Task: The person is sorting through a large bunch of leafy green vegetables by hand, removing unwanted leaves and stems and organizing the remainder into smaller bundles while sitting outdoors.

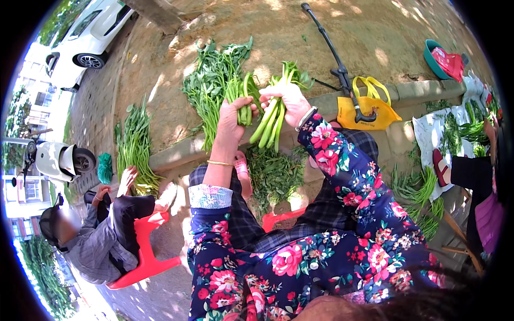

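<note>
My left hand (237,114) grips a small bunch of green leafy stems (245,110) close to a big pile of leafy vegetables (213,76) lying on the dirt and curb. Beside it, my right hand (290,100) is closed around another bunch of thick pale-green stems (271,124), their cut ends pointing down and their leaves up. The two hands nearly touch. Loose green leaves (277,174) lie heaped on the ground between my feet, below the hands.
A stone curb (176,154) crosses in front. On the right are a yellow bag (359,114), a black crutch (341,72), a teal basin (433,60) and greens on a white sheet (425,128) beside another person. On the left, a person sits on a red plastic stool (148,257) near more greens (134,148).
</note>
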A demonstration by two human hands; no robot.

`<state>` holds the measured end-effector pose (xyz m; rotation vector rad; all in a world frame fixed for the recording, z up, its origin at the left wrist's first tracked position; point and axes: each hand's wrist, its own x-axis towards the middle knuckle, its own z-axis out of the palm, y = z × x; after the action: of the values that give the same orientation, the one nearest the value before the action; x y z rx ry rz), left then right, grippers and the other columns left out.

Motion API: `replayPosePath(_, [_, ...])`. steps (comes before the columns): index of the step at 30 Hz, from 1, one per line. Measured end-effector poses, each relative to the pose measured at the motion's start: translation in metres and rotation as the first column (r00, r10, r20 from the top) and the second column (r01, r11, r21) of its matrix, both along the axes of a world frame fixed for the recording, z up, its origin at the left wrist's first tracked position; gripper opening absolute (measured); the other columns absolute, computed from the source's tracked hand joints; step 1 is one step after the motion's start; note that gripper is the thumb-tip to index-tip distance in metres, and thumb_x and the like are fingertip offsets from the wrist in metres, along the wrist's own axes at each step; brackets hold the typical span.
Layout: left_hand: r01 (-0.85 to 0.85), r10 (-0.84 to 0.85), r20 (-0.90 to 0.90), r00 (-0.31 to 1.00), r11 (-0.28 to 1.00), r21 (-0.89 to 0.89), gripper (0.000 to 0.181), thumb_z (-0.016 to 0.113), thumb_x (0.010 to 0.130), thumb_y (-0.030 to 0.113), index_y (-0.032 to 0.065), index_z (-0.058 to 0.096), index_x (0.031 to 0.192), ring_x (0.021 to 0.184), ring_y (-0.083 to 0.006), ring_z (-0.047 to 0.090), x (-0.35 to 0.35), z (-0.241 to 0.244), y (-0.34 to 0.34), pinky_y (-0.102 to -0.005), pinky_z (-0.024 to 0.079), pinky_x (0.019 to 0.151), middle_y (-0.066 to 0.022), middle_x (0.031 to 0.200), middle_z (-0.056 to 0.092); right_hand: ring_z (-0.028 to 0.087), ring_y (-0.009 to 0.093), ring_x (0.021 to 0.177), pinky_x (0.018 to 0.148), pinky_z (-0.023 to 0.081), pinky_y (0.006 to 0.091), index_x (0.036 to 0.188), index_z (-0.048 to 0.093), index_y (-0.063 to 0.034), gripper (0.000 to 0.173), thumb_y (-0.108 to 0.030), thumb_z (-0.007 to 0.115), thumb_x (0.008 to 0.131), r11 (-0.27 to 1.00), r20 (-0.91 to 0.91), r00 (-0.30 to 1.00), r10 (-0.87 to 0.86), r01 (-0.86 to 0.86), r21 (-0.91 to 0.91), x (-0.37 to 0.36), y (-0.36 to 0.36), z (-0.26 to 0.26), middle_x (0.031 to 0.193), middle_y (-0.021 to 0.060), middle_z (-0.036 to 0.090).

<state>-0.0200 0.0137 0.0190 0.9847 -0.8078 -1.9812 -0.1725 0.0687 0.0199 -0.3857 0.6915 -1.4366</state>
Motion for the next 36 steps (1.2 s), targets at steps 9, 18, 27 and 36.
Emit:
replayPosePath(9, [0.123,-0.132,-0.045,0.99,0.979,-0.162,0.026,0.06,0.074,0.001,0.0015,0.048,0.097,0.057,-0.011,0.051,-0.005,0.019,0.015,-0.0229,0.043,0.048,-0.005,0.075,0.053,0.058,0.016,0.075,0.066,0.048,0.028,0.088,0.057,0.0,0.015,-0.005,0.061,0.075,0.998,0.143,0.987,-0.069,0.07,0.001,-0.002,-0.002,0.009,0.08,0.0063,0.06])
replayPosePath(18, [0.126,-0.141,-0.054,0.989,0.968,-0.219,0.047,0.06,0.075,-0.003,0.0019,0.039,0.116,0.082,-0.0185,0.06,-0.017,0.013,0.027,-0.0308,0.053,0.07,-0.0099,0.098,0.055,0.055,0.015,0.088,0.077,0.047,0.0292,0.098,0.057,0.0,0.021,-0.01,0.06,0.079,0.99,0.249,0.967,-0.051,0.082,-0.116,-0.002,0.001,0.009,0.092,0.0065,0.058])
replayPosePath(27, [0.175,-0.197,-0.102,0.975,0.967,-0.186,0.048,0.062,0.07,-0.006,0.0024,0.04,0.112,0.083,-0.0207,0.058,-0.012,0.016,0.022,-0.0324,0.052,0.069,-0.0107,0.099,0.054,0.057,0.016,0.083,0.076,0.047,0.0294,0.098,0.058,0.0011,0.023,-0.011,0.06,0.079,0.973,0.023,0.998,-0.056,0.059,-0.221,-0.008,-0.002,0.007,0.089,0.0064,0.058])
replayPosePath(36, [0.22,-0.238,-0.179,0.955,0.969,-0.114,0.042,0.059,0.071,-0.005,-0.0003,0.041,0.109,0.064,-0.0171,0.057,-0.003,0.024,0.018,-0.027,0.052,0.055,-0.0103,0.089,0.054,0.058,0.017,0.062,0.055,0.051,0.0296,0.088,0.056,0.0017,0.014,-0.009,0.059,0.08,0.998,0.067,0.996,-0.059,0.058,0.017,-0.02,-0.006,-0.002,0.078,0.0096,0.059])
